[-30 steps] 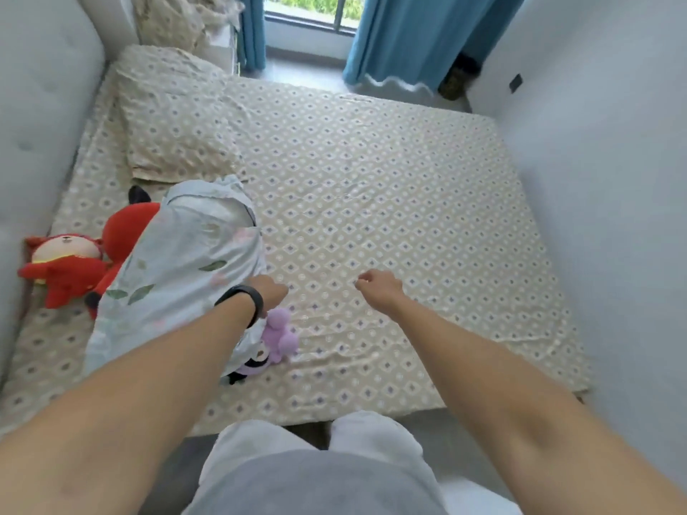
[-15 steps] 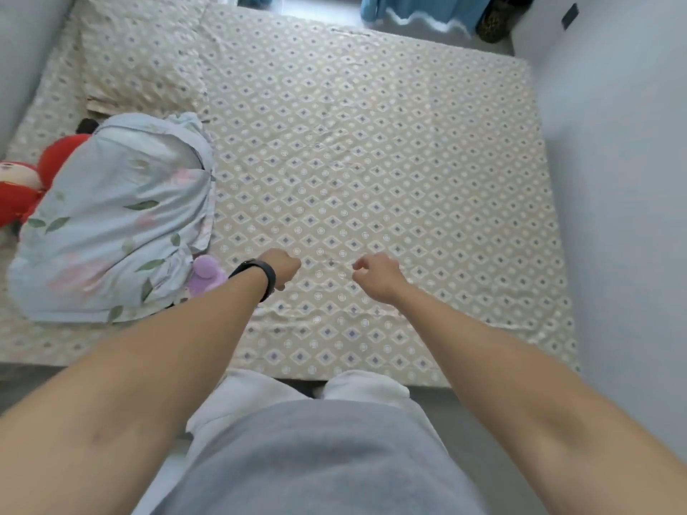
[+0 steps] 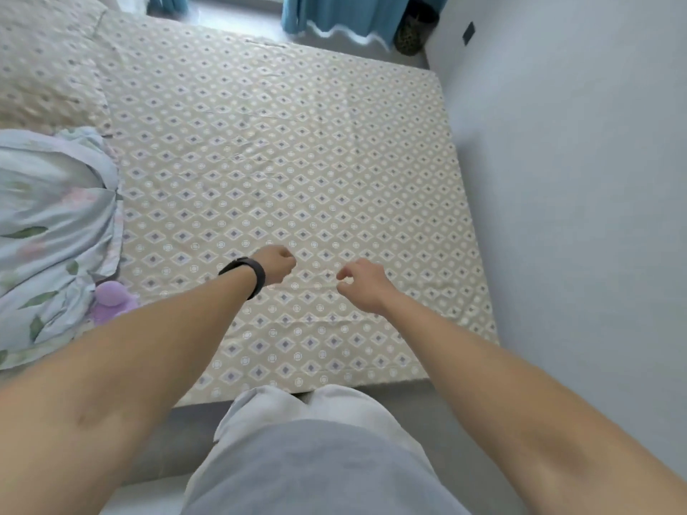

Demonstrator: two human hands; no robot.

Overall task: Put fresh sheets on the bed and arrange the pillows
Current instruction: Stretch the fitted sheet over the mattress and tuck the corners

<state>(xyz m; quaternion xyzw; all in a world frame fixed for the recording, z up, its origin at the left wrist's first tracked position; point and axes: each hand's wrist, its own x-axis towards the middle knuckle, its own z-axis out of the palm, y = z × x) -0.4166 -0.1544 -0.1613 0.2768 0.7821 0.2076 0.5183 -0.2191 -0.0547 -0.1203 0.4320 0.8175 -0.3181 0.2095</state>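
A beige sheet [image 3: 282,161] with a diamond print covers the bed. At the top left lies a pillow [image 3: 44,68] in the same print. A pale blue floral pillow [image 3: 48,224] rests at the left edge. My left hand [image 3: 277,263], with a black wristband, hovers in a fist over the near part of the sheet. My right hand [image 3: 362,286] is beside it with fingers curled and thumb near the forefinger. A low crease in the sheet runs between the two hands. No fabric shows inside either hand.
A purple plush toy [image 3: 111,297] pokes out under the floral pillow. A grey wall [image 3: 576,217] runs tight along the bed's right side. Blue curtains [image 3: 334,13] and a dark basket [image 3: 412,31] stand beyond the far end. My legs are against the near bed edge.
My left hand left the floral pillow and moved right, close to my right hand. My view shifted right, so the red plush toy dropped out of sight.
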